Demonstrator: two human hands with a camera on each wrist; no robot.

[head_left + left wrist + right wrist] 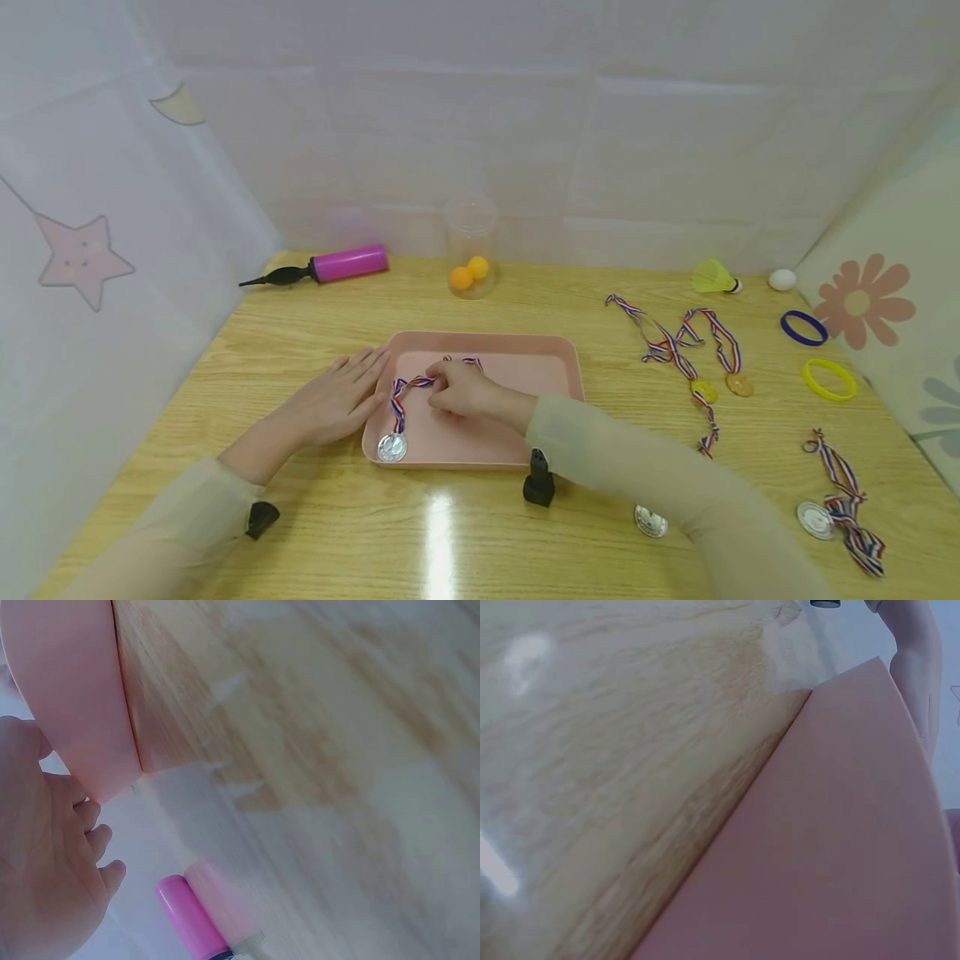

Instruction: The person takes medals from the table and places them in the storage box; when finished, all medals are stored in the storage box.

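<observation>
A pink tray (517,367) sits on the wooden table. Inside, at its front left corner, lies a silver medal (392,447) whose striped ribbon (398,410) runs up and then right. My right hand (465,390) pinches that ribbon over the middle of the tray, its fingertips curled and partly hidden. At the tray's left rim rests my left hand (337,400), fingers extended and touching the edge. The left wrist view shows this left hand (45,847) against the tray's outer wall (82,690). Only the tray's wall (825,847) fills the right wrist view's near side; the right hand is out of it.
Right of the tray lie a gold medal (704,391), a bronze medal (739,384) and silver medals (651,521) with tangled ribbons. Farther right are blue (804,328) and yellow rings (828,380). Behind stand a pink pump (350,263), a clear jar (471,229), a shuttlecock (714,277) and a white ball (782,279).
</observation>
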